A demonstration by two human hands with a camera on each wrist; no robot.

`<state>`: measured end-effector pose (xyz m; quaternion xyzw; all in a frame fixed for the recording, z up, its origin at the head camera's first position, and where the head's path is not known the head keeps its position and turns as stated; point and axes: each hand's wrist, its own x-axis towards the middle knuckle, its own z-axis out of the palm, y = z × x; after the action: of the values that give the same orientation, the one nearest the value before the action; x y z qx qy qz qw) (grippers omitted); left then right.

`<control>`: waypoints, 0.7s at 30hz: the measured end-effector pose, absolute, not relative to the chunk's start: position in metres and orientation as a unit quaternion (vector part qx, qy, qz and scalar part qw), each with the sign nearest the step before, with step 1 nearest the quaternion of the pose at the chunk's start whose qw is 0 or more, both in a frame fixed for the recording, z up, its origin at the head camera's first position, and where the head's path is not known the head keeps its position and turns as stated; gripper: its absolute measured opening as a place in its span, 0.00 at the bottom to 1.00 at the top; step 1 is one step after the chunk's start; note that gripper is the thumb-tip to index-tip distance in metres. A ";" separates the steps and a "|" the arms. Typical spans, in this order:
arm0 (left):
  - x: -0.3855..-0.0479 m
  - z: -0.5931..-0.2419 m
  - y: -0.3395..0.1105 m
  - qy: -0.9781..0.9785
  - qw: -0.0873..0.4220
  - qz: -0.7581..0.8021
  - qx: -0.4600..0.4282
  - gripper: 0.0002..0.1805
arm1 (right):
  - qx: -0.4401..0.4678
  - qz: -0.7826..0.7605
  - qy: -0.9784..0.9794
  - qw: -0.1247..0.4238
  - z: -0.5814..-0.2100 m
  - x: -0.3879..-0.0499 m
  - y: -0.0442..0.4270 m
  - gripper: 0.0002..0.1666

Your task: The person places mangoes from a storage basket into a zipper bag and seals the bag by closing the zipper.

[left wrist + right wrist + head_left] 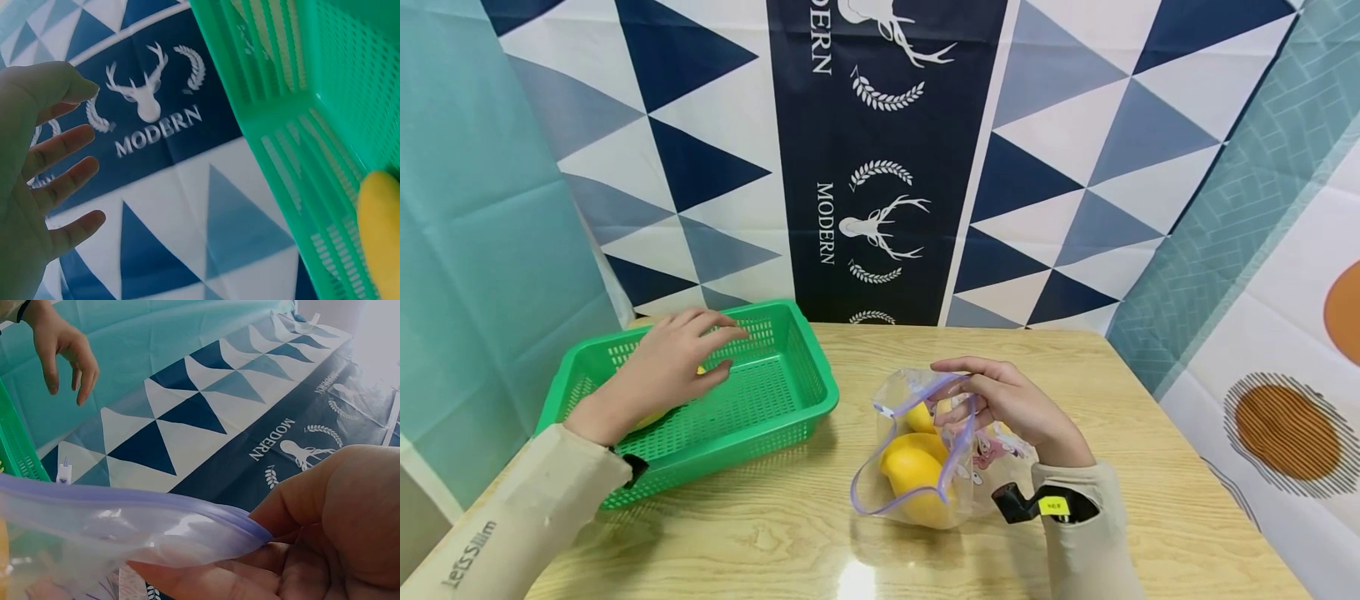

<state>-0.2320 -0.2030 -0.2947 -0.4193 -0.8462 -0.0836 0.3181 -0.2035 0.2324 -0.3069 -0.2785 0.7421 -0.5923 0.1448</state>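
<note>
My left hand (673,367) is held above the green plastic basket (808,400), fingers spread and slightly bent, with nothing in its grasp. A yellow fruit (382,231) lies in the basket, mostly hidden behind that hand in the head view; its kind is unclear. On the right, my right hand (1011,404) pinches the purple zip edge of a clear zip bag (992,475) between thumb and fingers. The bag's mouth gapes toward the left. Inside it rests a large lemon (917,467), with another yellow fruit (920,417) behind it.
The basket and the bag stand apart on a light wooden table (775,533). Behind the table hangs a patterned cloth (880,167) with triangles and deer heads. A teal cloth (490,250) closes the left side, and a white cloth with round prints (1285,417) the right.
</note>
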 end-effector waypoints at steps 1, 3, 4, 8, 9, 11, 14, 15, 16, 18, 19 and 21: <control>-0.234 -0.295 -0.206 -0.851 0.315 -0.082 -0.412 0.21 | -0.281 -0.593 0.741 0.144 -0.307 -0.204 0.233 0.25; -0.239 -0.296 -0.213 -0.863 0.306 -0.080 -0.394 0.22 | -0.281 -0.595 0.739 0.145 -0.307 -0.204 0.233 0.25; -0.241 -0.297 -0.217 -0.870 0.300 -0.080 -0.383 0.21 | -0.282 -0.595 0.738 0.146 -0.307 -0.204 0.233 0.25; -0.249 -0.299 -0.230 -0.894 0.277 -0.086 -0.342 0.20 | -0.278 -0.597 0.737 0.148 -0.307 -0.204 0.232 0.25; -0.250 -0.299 -0.233 -0.898 0.273 -0.087 -0.333 0.20 | -0.277 -0.597 0.738 0.148 -0.307 -0.204 0.232 0.26; -0.252 -0.300 -0.239 -0.908 0.262 -0.089 -0.314 0.21 | -0.276 -0.596 0.740 0.148 -0.307 -0.204 0.232 0.26; -0.253 -0.299 -0.246 -0.925 0.236 -0.088 -0.284 0.23 | -0.275 -0.594 0.741 0.147 -0.307 -0.204 0.231 0.25; -0.254 -0.298 -0.248 -0.931 0.225 -0.087 -0.274 0.24 | -0.276 -0.593 0.742 0.146 -0.307 -0.204 0.231 0.25; -0.255 -0.298 -0.250 -0.937 0.213 -0.086 -0.264 0.24 | -0.278 -0.593 0.742 0.146 -0.307 -0.204 0.231 0.25; -0.257 -0.299 -0.254 -0.946 0.189 -0.090 -0.246 0.26 | -0.280 -0.593 0.741 0.145 -0.306 -0.204 0.231 0.25; -0.258 -0.300 -0.256 -0.951 0.178 -0.095 -0.236 0.27 | -0.280 -0.593 0.741 0.145 -0.306 -0.204 0.231 0.25; -0.261 -0.301 -0.262 -0.958 0.157 -0.111 -0.215 0.28 | -0.279 -0.593 0.741 0.147 -0.306 -0.203 0.231 0.25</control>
<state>-0.2610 -0.2621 -0.3013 -0.2149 -0.9575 -0.1113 0.1569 -0.2035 0.2306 -0.3059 -0.2792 0.7406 -0.5933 0.1466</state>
